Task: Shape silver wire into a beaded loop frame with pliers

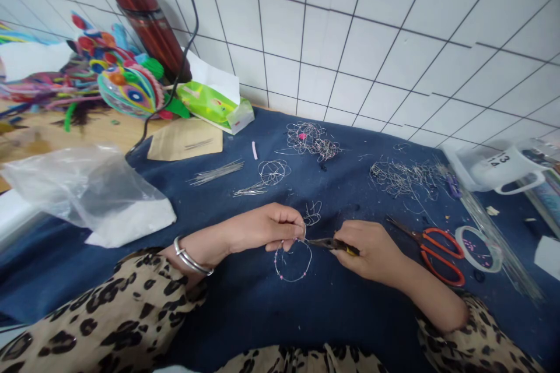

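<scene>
A thin wire ring with small pink beads (305, 273) hangs from my left hand (266, 227), whose thumb and fingers pinch it near the top. My right hand (367, 250) is closed around a pair of pliers (322, 242) with dark jaws and a partly yellow handle. The jaw tips point left and reach the ring's upper right side, close to my left fingertips. Whether they grip the wire, I cannot tell. Just beyond my left fingers lies a small coil of wire (313, 214) on the dark blue cloth (350, 315).
Orange-handled scissors (441, 253) and a round dish of pink beads (479, 249) lie at right. Farther back are tangled wire (402, 178), a wire bundle (217, 173) and a wire coil (274, 172). A plastic bag (83, 180), tissue pack (214, 106) and red thermos (151, 26) stand left.
</scene>
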Available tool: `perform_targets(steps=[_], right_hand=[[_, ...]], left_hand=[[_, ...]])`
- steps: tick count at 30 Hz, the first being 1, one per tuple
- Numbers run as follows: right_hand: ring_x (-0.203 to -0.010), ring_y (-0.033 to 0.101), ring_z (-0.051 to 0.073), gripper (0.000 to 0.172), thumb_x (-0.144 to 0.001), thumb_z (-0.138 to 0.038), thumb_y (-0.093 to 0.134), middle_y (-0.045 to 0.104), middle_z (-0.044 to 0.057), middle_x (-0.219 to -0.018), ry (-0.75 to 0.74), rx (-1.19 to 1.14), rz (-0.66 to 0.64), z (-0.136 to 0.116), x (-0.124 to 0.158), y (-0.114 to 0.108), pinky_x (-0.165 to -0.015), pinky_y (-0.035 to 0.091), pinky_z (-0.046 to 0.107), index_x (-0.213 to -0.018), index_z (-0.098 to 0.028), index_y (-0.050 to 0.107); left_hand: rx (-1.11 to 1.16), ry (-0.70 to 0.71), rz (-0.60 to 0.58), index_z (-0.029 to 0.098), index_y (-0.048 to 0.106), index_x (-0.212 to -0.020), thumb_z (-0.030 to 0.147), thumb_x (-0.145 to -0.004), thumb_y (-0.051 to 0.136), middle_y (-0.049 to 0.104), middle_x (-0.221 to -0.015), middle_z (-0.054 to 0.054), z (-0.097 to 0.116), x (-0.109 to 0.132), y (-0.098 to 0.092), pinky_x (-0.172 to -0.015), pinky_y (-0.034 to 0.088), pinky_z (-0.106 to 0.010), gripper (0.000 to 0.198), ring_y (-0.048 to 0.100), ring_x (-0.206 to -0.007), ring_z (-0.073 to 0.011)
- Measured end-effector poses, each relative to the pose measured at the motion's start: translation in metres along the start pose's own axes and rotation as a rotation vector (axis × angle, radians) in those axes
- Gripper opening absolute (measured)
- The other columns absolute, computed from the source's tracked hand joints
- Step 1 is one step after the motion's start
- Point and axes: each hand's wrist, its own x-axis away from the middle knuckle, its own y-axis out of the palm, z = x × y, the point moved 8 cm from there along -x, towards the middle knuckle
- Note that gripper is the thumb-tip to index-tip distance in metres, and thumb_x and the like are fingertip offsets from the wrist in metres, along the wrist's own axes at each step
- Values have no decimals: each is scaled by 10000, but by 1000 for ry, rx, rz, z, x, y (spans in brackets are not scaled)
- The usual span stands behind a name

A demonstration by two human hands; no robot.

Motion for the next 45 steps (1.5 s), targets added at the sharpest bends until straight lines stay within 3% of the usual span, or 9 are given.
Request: perform_targets(steps=[7, 17, 27, 35, 45], right_hand=[[-607, 434, 92, 120, -795, -246, 495, 503, -10, -650, -1, -64, 15, 1, -1, 1, -577, 307, 218, -723, -165, 546], [-589, 465, 79, 118, -790, -259, 530, 512, -28, -650, 211, -315, -28, 18, -2, 8, -552, 326, 196, -721, -171, 567], [-591, 460, 83, 150, -794, -285, 524, 511, -30, -651, 284, -383, -29, 25, 1, 8, -545, 323, 203, -716, -168, 576], [-586, 456, 85, 156, -793, -295, 520, 515, -27, -651, 303, -409, -23, 25, 2, 7, -538, 323, 203, -725, -168, 583], [-588, 458, 83, 138, -786, -279, 529, 509, -29, -653, 277, -394, -8, 24, 2, 8, -543, 331, 202, -713, -170, 569]], left_hand=[[-61, 2, 16, 142, 548, -771, 307, -826, 488, 516, -590, 33, 1, 0, -1, -428, 278, -181, 184, 356, -420, -46], [-95, 66, 47, 134, 554, -775, 337, -845, 479, 504, -614, 25, 11, 3, -3, -460, 299, -187, 227, 362, -461, -52], [-29, 50, 34, 122, 608, -868, 276, -816, 523, 532, -676, 5, 11, 5, -4, -492, 335, -197, 183, 406, -518, -65], [-64, 37, 78, 129, 624, -839, 219, -786, 520, 526, -657, 9, 11, 4, -7, -483, 307, -196, 147, 376, -517, -72], [-99, 4, 89, 142, 625, -834, 268, -794, 501, 467, -594, 31, 9, 3, -8, -470, 264, -198, 181, 334, -497, -76]])
